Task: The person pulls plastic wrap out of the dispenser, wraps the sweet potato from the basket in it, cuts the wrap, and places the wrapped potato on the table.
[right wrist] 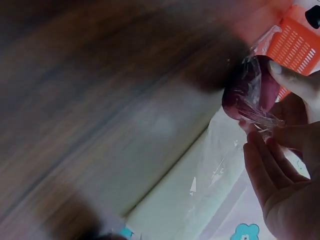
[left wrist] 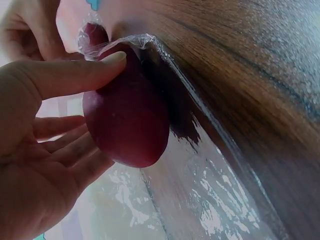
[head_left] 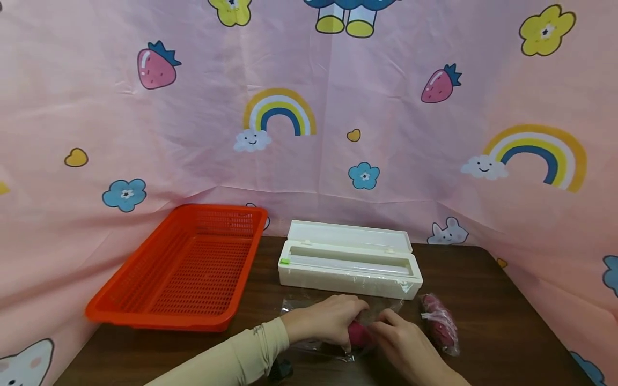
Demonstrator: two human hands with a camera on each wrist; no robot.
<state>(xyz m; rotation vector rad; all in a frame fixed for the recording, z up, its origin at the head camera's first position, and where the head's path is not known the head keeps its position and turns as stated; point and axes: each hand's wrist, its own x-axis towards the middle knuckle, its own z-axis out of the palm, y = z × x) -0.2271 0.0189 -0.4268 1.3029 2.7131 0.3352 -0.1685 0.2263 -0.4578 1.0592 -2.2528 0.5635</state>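
My left hand (head_left: pixel 328 320) grips a smooth, dark red sweet potato (head_left: pixel 359 334) between thumb and fingers, low over the table. In the left wrist view its rounded end (left wrist: pixel 132 130) faces the camera, bare of wrinkled film. A sheet of clear cling film (left wrist: pixel 215 200) spreads beneath and beside it. My right hand (head_left: pixel 405 343) is at the other end of the sweet potato. There its thumb and fingers pinch gathered cling film (right wrist: pixel 260 117), as the right wrist view shows. A second sweet potato (head_left: pixel 440 324), wrapped in film, lies right of my right hand.
Behind the hands stands a white cling film box (head_left: pixel 347 281), lid up, with a roll inside. An orange-red plastic basket (head_left: pixel 159 320) sits at the left. The dark wooden table (head_left: pixel 502 332) ends against a printed pink cloth (head_left: pixel 401 161).
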